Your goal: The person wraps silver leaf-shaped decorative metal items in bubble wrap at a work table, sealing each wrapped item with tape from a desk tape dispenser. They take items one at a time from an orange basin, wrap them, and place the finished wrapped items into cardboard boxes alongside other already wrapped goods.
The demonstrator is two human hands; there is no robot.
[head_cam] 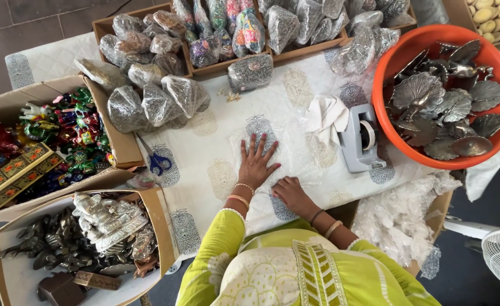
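The right hand is lying curled on a clear plastic sheet on the surface, its grip pinching the sheet's edge. Just beyond, the left hand is pressing flat, fingers spread. Farther off, right of the sheet, a grey tape holder is sitting.

A single head-worn camera looks almost straight down from above the person's shoulders onto a cloth-covered table, fairly near. The person's torso fills six o'clock; the table stretches toward twelve. Cardboard boxes sit at nine o'clock, an orange tub at two o'clock.
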